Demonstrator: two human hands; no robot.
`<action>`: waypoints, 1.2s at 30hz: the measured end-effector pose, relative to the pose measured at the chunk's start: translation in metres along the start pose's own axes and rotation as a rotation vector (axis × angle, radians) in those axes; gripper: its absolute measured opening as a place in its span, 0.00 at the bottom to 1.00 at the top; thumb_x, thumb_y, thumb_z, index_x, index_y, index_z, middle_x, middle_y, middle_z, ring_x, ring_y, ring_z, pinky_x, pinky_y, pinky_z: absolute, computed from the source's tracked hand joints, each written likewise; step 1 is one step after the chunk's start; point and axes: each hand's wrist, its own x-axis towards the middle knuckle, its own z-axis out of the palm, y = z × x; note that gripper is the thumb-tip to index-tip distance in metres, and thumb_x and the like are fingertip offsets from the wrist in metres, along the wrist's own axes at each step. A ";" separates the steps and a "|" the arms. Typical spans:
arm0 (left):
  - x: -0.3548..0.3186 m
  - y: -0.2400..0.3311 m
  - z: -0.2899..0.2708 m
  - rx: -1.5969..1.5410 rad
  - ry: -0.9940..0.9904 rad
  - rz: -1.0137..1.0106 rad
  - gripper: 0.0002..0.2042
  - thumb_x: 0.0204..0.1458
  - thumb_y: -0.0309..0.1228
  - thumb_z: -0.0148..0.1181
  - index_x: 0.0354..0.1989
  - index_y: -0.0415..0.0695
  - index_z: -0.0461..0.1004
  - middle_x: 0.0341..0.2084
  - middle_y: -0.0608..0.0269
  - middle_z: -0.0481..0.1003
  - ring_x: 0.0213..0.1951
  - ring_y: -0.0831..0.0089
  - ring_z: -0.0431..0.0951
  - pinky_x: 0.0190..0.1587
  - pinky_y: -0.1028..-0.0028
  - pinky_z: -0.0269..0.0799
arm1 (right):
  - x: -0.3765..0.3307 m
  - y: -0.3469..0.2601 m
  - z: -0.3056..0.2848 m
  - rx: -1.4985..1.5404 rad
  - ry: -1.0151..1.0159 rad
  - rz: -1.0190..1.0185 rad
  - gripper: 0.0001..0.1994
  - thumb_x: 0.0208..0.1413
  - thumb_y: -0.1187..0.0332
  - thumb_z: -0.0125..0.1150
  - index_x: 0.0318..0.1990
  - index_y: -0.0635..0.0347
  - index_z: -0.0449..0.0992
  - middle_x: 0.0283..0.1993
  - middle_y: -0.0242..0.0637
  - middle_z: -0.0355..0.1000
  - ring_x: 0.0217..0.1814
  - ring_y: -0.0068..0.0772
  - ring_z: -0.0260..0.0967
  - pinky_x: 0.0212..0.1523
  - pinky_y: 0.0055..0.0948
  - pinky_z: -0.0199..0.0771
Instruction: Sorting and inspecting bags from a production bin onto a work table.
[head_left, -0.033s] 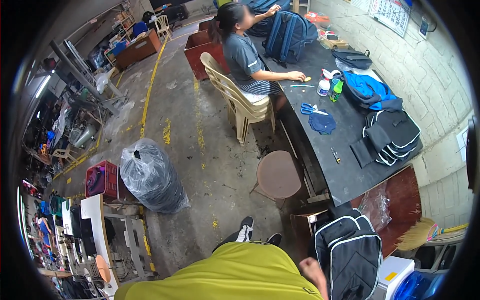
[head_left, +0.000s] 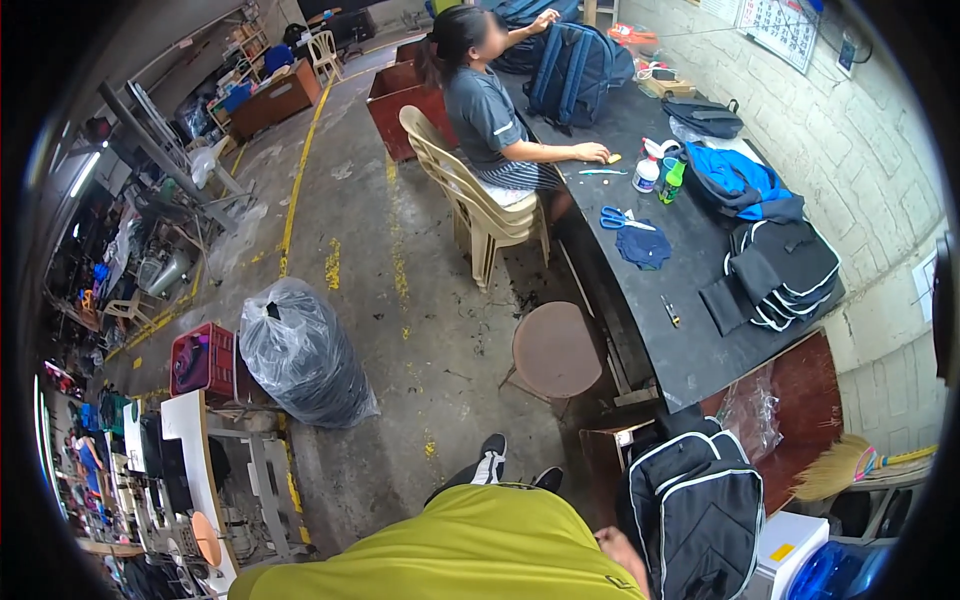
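My right hand (head_left: 620, 553) is low beside my yellow-green shirt (head_left: 470, 545), its fingers curled in and nothing showing in them. Close to its right stands a black backpack with white piping (head_left: 708, 520). My left hand is out of view. Ahead on the right is a dark worktable (head_left: 690, 355). On it lie blue-handled scissors (head_left: 615, 217), a dark blue cloth piece (head_left: 643, 246), a small cutter (head_left: 670, 312) and another black bag with white piping (head_left: 785, 270).
A brown round stool (head_left: 558, 348) stands by the table. Beyond it a co-worker (head_left: 485, 100) sits on stacked beige chairs (head_left: 470, 190), one hand on a dark blue backpack (head_left: 575, 75). A stuffed plastic sack (head_left: 305, 350) and a red crate (head_left: 203, 360) are to the left; a broom (head_left: 840, 468) is right.
My right hand has dropped slightly and come closer to my shirt. The bags, tools and co-worker look the same.
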 end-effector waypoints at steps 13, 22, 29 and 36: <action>-0.005 0.089 -0.022 0.031 -0.031 0.021 0.17 0.68 0.42 0.48 0.38 0.43 0.78 0.35 0.63 0.80 0.38 0.72 0.77 0.44 0.66 0.74 | -0.009 0.100 0.059 0.368 -0.084 -0.016 0.13 0.55 0.67 0.60 0.42 0.67 0.81 0.40 0.39 0.79 0.45 0.31 0.74 0.50 0.34 0.74; -0.014 0.132 -0.027 0.039 -0.056 0.025 0.17 0.68 0.42 0.48 0.38 0.43 0.78 0.35 0.63 0.80 0.38 0.72 0.77 0.44 0.66 0.74 | -0.040 0.105 0.068 0.490 -0.201 -0.015 0.13 0.53 0.68 0.62 0.44 0.66 0.81 0.44 0.37 0.78 0.48 0.28 0.72 0.52 0.32 0.72; -0.023 0.156 -0.029 0.043 -0.040 0.037 0.17 0.68 0.43 0.48 0.39 0.43 0.78 0.36 0.63 0.80 0.39 0.72 0.78 0.45 0.66 0.74 | -0.054 0.103 0.068 0.565 -0.309 -0.043 0.14 0.52 0.68 0.65 0.45 0.65 0.81 0.47 0.35 0.76 0.51 0.27 0.70 0.54 0.31 0.71; -0.022 0.177 -0.030 0.042 -0.007 0.063 0.17 0.68 0.43 0.48 0.39 0.43 0.78 0.36 0.63 0.80 0.39 0.72 0.78 0.45 0.65 0.74 | -0.056 0.092 0.058 0.624 -0.420 -0.087 0.16 0.51 0.69 0.67 0.47 0.64 0.81 0.50 0.34 0.75 0.54 0.25 0.68 0.56 0.30 0.69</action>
